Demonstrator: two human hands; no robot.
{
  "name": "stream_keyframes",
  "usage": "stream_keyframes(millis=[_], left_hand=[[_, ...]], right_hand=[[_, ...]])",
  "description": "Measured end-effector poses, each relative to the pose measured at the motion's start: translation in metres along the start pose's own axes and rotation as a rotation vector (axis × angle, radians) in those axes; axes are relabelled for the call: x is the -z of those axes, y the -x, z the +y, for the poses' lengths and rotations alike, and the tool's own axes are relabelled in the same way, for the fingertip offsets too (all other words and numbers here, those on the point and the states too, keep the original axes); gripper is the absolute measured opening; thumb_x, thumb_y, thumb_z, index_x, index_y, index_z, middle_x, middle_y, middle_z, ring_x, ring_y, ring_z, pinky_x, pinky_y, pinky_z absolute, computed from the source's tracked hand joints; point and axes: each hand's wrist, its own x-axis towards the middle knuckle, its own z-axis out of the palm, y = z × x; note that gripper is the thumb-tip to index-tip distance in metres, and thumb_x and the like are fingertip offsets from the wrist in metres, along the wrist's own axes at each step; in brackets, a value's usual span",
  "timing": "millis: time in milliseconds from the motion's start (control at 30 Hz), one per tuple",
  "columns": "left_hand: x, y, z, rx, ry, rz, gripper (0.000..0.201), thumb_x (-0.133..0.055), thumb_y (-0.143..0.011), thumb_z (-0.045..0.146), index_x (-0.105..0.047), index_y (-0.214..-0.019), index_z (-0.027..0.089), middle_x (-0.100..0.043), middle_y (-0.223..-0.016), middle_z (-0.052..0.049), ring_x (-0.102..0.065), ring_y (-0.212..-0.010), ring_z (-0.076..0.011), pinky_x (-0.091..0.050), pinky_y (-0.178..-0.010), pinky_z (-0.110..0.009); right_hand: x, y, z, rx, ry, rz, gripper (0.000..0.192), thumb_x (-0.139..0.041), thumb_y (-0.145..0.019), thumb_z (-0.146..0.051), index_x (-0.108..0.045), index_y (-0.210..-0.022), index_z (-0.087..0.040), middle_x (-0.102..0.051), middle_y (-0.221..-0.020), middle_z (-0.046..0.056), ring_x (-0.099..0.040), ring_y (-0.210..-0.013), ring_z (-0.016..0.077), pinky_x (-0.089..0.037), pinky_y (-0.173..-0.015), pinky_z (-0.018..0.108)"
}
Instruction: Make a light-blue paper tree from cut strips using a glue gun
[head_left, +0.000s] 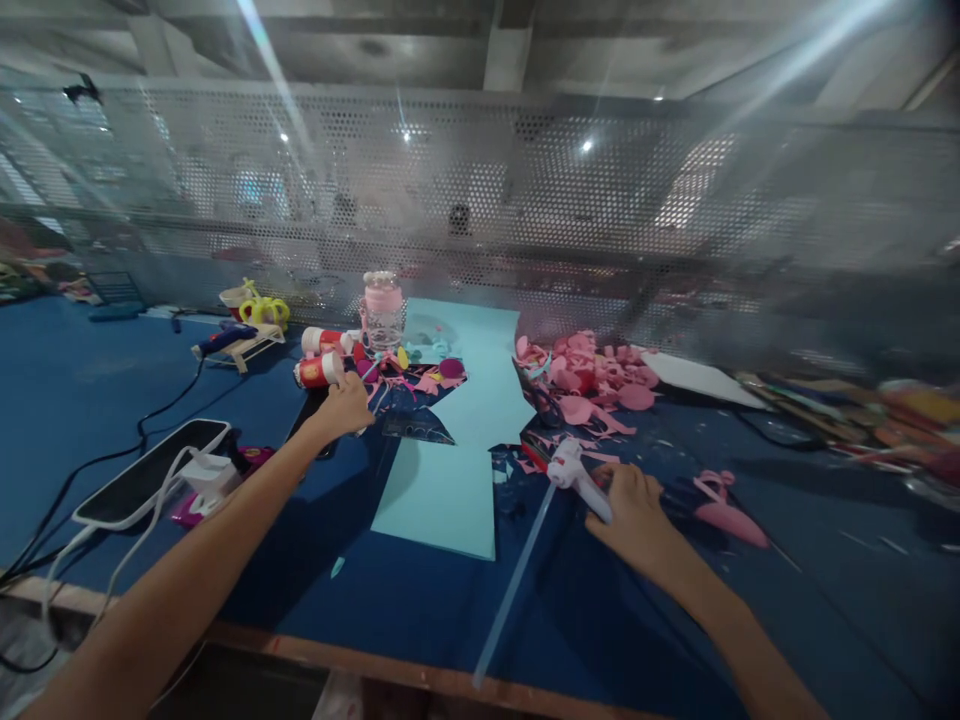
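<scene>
Blue-covered table point(420, 600) backed by perforated metal screen point(525, 200). Light blue sheet point(457, 440) at centre. Left of sheet, left hand point(346, 408) closed beside glue tube point(319, 371). Right of sheet, right hand point(637, 515) clasping glue gun point(574, 475). Beyond, pink scraps point(592, 375).

Both arms are bare. The left arm stretches far out, its left hand point(343, 408) curled shut. The right hand point(636, 512) is closer, fingers folded in a grip.

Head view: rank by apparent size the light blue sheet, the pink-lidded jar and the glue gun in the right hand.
1. Light blue sheet
2. Glue gun and jar: look alike; the jar sits farther away, so unsure.
</scene>
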Motion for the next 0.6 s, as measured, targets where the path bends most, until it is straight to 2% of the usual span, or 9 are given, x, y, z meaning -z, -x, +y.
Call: stream_keyframes(millis=[100,267,333,467,600], left_hand=[[0.001,-0.003,-0.006,-0.023,-0.056,-0.039,0.044,-0.052,-0.058,0.009,-0.047,-0.099,-0.006,-0.049,-0.103,-0.026,-0.045,-0.106,-0.0383,-0.035,-0.087,-0.047],[0.0,-0.003,-0.009,-0.057,-0.085,-0.066,0.036,-0.04,-0.065,0.0,-0.047,-0.1,-0.003,-0.055,-0.095,-0.022,-0.058,-0.084,-0.0262,-0.045,-0.073,-0.034],[-0.002,-0.002,-0.007,-0.055,-0.103,-0.051,0.036,-0.035,-0.066,-0.004,-0.048,-0.099,-0.003,-0.056,-0.093,-0.022,-0.059,-0.084,-0.0258,-0.045,-0.073,-0.034],[-0.001,0.0,-0.002,-0.025,-0.13,0.001,0.039,-0.029,-0.069,-0.005,-0.046,-0.104,-0.004,-0.056,-0.093,-0.024,-0.061,-0.081,-0.0275,-0.047,-0.069,-0.036],[0.009,0.001,0.006,-0.003,-0.134,0.072,0.037,-0.029,-0.071,-0.003,-0.045,-0.104,-0.003,-0.055,-0.093,-0.024,-0.059,-0.087,-0.0303,-0.047,-0.069,-0.038]], right_hand=[[-0.008,-0.005,-0.002,-0.05,0.009,-0.033,0.03,-0.047,-0.059,-0.021,-0.044,-0.088,-0.013,-0.05,-0.085,0.012,-0.047,-0.084,0.0276,-0.036,-0.078,0.04],[-0.005,-0.011,0.011,-0.064,0.018,-0.047,0.035,-0.048,-0.059,-0.022,-0.045,-0.093,-0.013,-0.048,-0.089,0.012,-0.046,-0.087,0.0277,-0.034,-0.078,0.039],[0.004,-0.014,0.023,-0.063,0.013,-0.091,0.035,-0.047,-0.062,-0.022,-0.045,-0.096,-0.013,-0.048,-0.093,0.011,-0.045,-0.088,0.0264,-0.034,-0.079,0.037],[0.023,-0.02,0.046,-0.097,0.112,-0.272,0.028,-0.046,-0.067,-0.022,-0.047,-0.092,-0.01,-0.049,-0.097,0.015,-0.045,-0.092,0.027,-0.033,-0.082,0.034],[0.026,-0.021,0.053,-0.175,0.313,-0.29,0.024,-0.047,-0.07,-0.023,-0.05,-0.087,-0.006,-0.052,-0.095,0.022,-0.046,-0.094,0.0326,-0.03,-0.084,0.039]])
